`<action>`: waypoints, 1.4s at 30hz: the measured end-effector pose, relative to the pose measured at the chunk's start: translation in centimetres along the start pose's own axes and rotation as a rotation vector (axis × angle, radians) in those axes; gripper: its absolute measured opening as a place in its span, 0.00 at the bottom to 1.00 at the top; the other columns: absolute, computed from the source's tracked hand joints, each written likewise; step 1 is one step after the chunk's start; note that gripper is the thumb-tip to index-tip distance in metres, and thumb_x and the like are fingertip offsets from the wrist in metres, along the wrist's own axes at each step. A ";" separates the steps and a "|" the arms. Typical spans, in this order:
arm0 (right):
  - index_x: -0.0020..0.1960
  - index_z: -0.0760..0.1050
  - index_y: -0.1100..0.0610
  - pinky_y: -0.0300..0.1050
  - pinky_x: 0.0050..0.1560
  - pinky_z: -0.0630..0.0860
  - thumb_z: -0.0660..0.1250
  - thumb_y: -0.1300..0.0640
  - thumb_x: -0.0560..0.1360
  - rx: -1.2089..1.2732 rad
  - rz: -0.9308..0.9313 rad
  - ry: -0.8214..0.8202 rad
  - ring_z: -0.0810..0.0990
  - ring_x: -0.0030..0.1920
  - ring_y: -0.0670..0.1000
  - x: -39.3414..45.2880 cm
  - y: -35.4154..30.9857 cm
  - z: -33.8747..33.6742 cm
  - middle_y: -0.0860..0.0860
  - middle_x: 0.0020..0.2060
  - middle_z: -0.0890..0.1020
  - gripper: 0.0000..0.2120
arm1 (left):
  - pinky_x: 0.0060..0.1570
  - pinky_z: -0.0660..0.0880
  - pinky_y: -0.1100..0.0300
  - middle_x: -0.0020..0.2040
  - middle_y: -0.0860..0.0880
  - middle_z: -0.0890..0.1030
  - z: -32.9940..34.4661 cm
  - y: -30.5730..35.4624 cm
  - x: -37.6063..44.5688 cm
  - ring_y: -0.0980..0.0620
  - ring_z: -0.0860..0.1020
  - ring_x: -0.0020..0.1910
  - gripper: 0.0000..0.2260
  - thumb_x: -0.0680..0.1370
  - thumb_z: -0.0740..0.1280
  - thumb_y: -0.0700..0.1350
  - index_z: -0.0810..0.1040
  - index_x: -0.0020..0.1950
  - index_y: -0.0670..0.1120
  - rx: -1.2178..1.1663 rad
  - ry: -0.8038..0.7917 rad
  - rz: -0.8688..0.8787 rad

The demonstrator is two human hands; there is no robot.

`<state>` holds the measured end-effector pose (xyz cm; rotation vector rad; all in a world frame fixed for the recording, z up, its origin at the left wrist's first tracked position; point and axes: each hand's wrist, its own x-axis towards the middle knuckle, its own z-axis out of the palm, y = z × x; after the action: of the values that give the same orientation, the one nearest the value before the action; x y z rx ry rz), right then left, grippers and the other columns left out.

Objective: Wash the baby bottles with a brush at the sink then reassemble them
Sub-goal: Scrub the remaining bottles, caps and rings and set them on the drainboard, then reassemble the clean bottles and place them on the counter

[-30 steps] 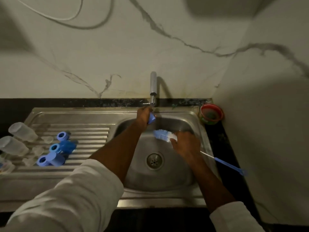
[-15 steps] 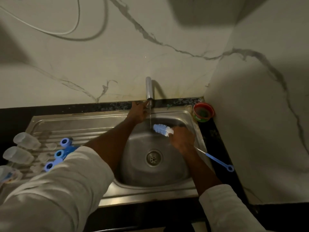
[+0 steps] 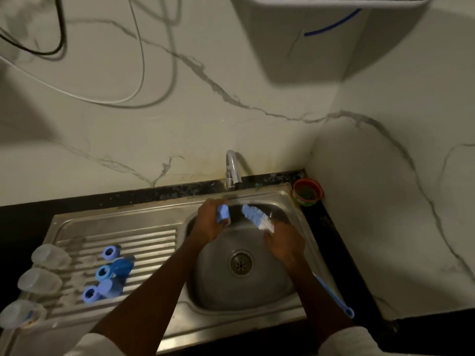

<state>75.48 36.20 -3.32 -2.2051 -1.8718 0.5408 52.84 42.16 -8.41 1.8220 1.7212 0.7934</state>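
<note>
My left hand (image 3: 209, 222) grips a small blue bottle cap (image 3: 223, 212) at the back of the steel sink (image 3: 241, 291), just under the tap (image 3: 232, 169). Beside it, my right hand (image 3: 284, 242) holds a bottle brush (image 3: 253, 217) by its stem; the blue and white bristles point toward the cap and the blue handle sticks out past my forearm. On the drainboard at left lie three clear bottles (image 3: 50, 256), three blue collars (image 3: 103, 272), a dark blue cap (image 3: 122, 265) and clear teats. I cannot tell whether water is running.
A red and green pot (image 3: 307, 192) stands at the sink's back right corner against the marble wall. Black counter frames the sink. Cables hang on the wall above, and a white appliance with a blue tube is at the top right.
The camera tilted up, so more wall shows. My left hand came away from the tap and now holds the blue cap out beside the brush head. My right hand still holds the brush.
</note>
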 end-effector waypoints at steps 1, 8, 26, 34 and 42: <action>0.70 0.72 0.52 0.45 0.57 0.75 0.65 0.46 0.81 0.019 -0.007 0.023 0.80 0.60 0.52 -0.3 -0.4 -0.4 0.52 0.61 0.81 0.19 | 0.60 0.72 0.57 0.61 0.50 0.78 -1.0 0.7 0.0 0.50 0.77 0.60 0.25 0.70 0.80 0.46 0.76 0.64 0.50 -0.021 0.035 0.009; 0.69 0.73 0.50 0.41 0.50 0.68 0.58 0.43 0.83 -0.012 -0.041 0.407 0.81 0.56 0.52 -3.3 -4.4 -5.8 0.50 0.58 0.82 0.19 | 0.55 0.78 0.58 0.60 0.51 0.77 -9.0 8.4 0.4 0.55 0.76 0.57 0.18 0.76 0.76 0.47 0.77 0.63 0.48 -0.153 0.327 0.398; 0.62 0.77 0.54 0.46 0.50 0.79 0.60 0.49 0.84 0.005 0.173 0.037 0.83 0.48 0.50 -2.7 2.7 3.3 0.50 0.49 0.83 0.13 | 0.61 0.74 0.51 0.57 0.44 0.80 -0.8 0.9 -4.4 0.49 0.78 0.57 0.17 0.75 0.75 0.40 0.78 0.62 0.40 -0.003 -0.063 -0.014; 0.66 0.75 0.51 0.39 0.50 0.71 0.56 0.46 0.85 0.034 0.223 -0.175 0.81 0.54 0.48 -2.2 7.3 3.4 0.50 0.56 0.82 0.16 | 0.49 0.68 0.63 0.51 0.51 0.77 2.9 -0.5 -4.6 0.51 0.78 0.52 0.18 0.69 0.80 0.47 0.77 0.54 0.47 0.087 -0.224 -0.131; 0.79 0.62 0.49 0.52 0.70 0.70 0.55 0.51 0.85 0.071 0.264 -0.102 0.74 0.69 0.57 1.6 13.5 0.8 0.55 0.72 0.73 0.22 | 0.54 0.73 0.56 0.50 0.56 0.78 5.1 0.2 -3.0 0.58 0.76 0.51 0.18 0.69 0.80 0.51 0.75 0.54 0.54 0.078 -0.153 -0.128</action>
<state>87.64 35.27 -9.39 -2.4337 -1.5863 0.7662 56.52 39.29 -12.12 1.7541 1.7698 0.5277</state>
